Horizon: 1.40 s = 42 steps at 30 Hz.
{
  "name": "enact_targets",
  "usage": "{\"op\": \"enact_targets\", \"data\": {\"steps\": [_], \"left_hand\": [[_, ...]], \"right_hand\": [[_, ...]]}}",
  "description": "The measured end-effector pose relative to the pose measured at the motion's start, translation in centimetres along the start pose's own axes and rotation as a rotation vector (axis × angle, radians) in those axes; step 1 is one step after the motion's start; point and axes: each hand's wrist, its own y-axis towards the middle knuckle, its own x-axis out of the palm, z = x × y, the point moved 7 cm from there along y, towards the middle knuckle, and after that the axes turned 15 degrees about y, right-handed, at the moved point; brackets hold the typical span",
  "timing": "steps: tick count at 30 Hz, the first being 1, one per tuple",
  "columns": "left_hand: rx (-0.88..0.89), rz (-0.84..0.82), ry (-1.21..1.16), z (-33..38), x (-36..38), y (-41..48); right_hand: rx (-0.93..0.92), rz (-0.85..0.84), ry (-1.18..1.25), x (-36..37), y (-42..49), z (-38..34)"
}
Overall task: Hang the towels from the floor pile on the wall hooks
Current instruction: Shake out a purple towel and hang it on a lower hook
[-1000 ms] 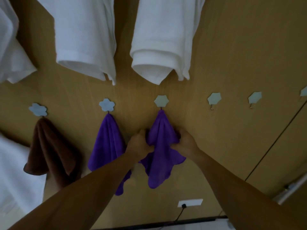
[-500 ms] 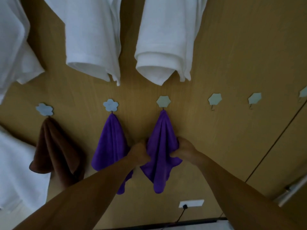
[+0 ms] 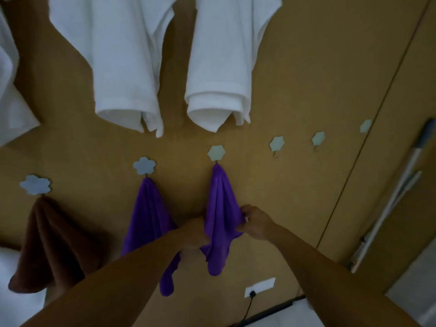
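**hookwatcher:** Left hand [image 3: 194, 234] on the left edge of the purple towel [image 3: 220, 208], curled into the cloth. Fingertips buried in the folds, so no telling how much fabric is caught. Right hand [image 3: 256, 223] on the opposite edge, thumb and fingers pinching a fold. Both forearms bare, cut off at the bottom of the head view.

**dimlight22:** And the towel itself, hung or not?

**hookwatcher:** Hung by its top from the hexagon hook [image 3: 216, 152], draped down the wooden wall [image 3: 306, 90], bottom tip loose below both hands. Just left of it, second purple towel [image 3: 148, 220] on the flower hook [image 3: 144, 165], lower part partly hidden behind the left forearm. Further left, brown towel [image 3: 47, 244] under another flower-shaped hook [image 3: 35, 184].

**dimlight22:** Anything else around?

**hookwatcher:** Two big white towels [image 3: 125, 67] higher up, tops cut off by the frame, plus more white cloth [image 3: 9, 90] sliced by the left edge. Three more hexagon hooks [image 3: 277, 144] off to the right, tiny metal prongs visible on two. White pole [image 3: 389, 208] leaning at far right, top blurred, can't say mop or broom. Wall socket [image 3: 259, 287] low down, dark cable plugged in. All pretty dim and soft.
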Motion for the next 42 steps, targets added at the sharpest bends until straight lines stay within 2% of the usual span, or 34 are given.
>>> {"op": "enact_targets", "data": {"steps": [5, 9, 12, 16, 20, 25, 28, 35, 42], "left_hand": [[0.038, -0.208, 0.056, -1.1, 4.1, -0.8], [0.214, -0.356, 0.122, -0.4, 7.7, -5.0], [0.297, -0.406, 0.138, 0.7, 9.7, -8.4], [0.454, -0.424, 0.174, 4.9, 11.0, -12.5], [0.634, -0.426, 0.188, 10.5, 13.6, -17.5], [0.772, -0.603, 0.298, 15.3, 19.7, -25.6], [0.827, -0.656, 0.396, 18.3, 22.9, -30.4], [0.913, -0.712, 0.432, 25.7, 31.0, -46.3], [0.942, -0.896, 0.497, 26.2, 42.3, -59.5]], "right_hand": [[0.147, 0.176, -0.006, 1.1, -4.5, 1.1], [0.279, 0.299, -0.008, 4.1, -10.4, 1.9], [0.369, 0.368, 0.015, 7.0, -16.4, 2.9], [0.508, 0.414, -0.027, 9.4, -26.4, 4.8], [0.662, 0.534, -0.021, 10.8, -36.7, 7.7], [0.798, 0.646, 0.078, 13.8, -48.4, 10.7], [0.865, 0.716, 0.131, 16.6, -55.9, 12.1], [1.070, 0.784, 0.266, 25.3, -76.0, 16.5], [1.192, 0.728, 0.446, 35.6, -88.0, 23.7]]}}
